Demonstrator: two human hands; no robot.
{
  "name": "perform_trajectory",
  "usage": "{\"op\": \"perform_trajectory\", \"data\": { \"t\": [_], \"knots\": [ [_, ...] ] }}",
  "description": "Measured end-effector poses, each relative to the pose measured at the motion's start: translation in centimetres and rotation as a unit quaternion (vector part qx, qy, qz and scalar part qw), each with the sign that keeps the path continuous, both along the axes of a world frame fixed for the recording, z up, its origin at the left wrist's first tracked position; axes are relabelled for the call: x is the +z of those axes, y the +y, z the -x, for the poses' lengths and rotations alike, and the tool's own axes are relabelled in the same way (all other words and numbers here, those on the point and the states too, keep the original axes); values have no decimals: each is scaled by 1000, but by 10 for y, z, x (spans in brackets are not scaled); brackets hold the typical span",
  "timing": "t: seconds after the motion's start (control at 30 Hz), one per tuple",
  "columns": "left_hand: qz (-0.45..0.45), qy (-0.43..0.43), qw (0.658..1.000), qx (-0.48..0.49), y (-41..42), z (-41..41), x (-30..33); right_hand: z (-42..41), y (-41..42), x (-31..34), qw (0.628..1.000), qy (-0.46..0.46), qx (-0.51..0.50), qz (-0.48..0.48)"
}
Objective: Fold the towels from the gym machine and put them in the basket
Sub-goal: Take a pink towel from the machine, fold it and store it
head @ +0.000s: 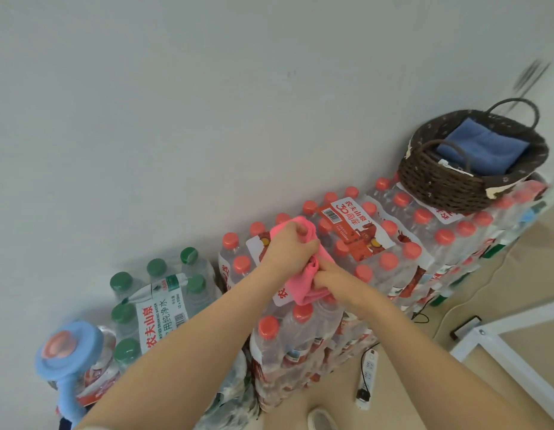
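Two hands meet over stacked packs of bottled water, and between them is a bunched pink towel (303,274). At far left a blue dumbbell (69,352) leans against the packs, beside a shrink-wrapped pack of green-capped bottles (154,302) by the wall. Next come the red-capped bottle packs (378,243), piled higher and running off to the right. The left hand (291,243) has its fingers curled round the upper part of the towel, clutching a fold of it; the right hand (334,279) pinches the lower part, fingers tucked into the cloth. The towel hangs crumpled between the two grips, just above the bottle caps — whether it touches them I cannot tell. On the floor below lies a white power strip (367,380), with a white frame (502,361) to its right. At far right a dark wicker basket (440,187) with two loop handles sits on top of the red-capped packs, well apart from the hands — inside it lies a folded blue towel (483,148).
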State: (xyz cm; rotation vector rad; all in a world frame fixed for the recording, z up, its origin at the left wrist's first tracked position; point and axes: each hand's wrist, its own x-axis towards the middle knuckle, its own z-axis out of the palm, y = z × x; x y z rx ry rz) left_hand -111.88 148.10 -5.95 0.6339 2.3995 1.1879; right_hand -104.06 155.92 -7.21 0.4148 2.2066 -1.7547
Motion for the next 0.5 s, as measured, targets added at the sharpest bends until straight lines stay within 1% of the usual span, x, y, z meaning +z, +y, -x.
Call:
{"op": "perform_trajectory", "data": {
  "t": [0.03,0.07,0.13,0.17,0.2,0.23,0.27,0.3,0.33,0.37,0.4,0.43,0.47,0.5],
  "knots": [
    [2,6,1000,-12,3,1,1,2,3,0,1000,-8,-19,8],
    [0,-9,1000,-17,6,4,1,2,7,2,996,-20,-62,65],
    [2,-91,996,-19,9,6,-2,3,11,-1,981,0,-132,140],
    [4,-133,991,-18,9,5,-5,3,11,-5,982,10,-162,92],
    [-2,-169,986,-10,9,3,-8,2,10,-6,982,9,-186,20],
    [-21,-210,977,6,7,1,-10,2,12,-9,977,29,-183,-111],
    [-54,-252,966,25,5,0,-11,-1,15,-15,955,46,-173,-236],
    [-90,-281,955,36,2,1,-13,0,16,-16,933,57,-151,-321],
    [-115,-293,949,30,-1,2,-16,-2,18,-16,917,62,-131,-372],
    [-124,-287,950,14,-4,4,-19,-2,19,-18,909,60,-115,-395],
    [-107,-252,962,-6,-7,6,-22,-4,19,-19,902,63,-102,-414],
    [-64,-168,983,-30,-10,8,-25,-6,16,-23,884,78,-87,-452],
    [-8,-44,997,-58,-12,10,-27,-8,13,-28,845,118,-74,-516],
    [46,92,991,-89,-14,13,-31,-10,11,-32,809,155,-66,-563]
  ]
}}
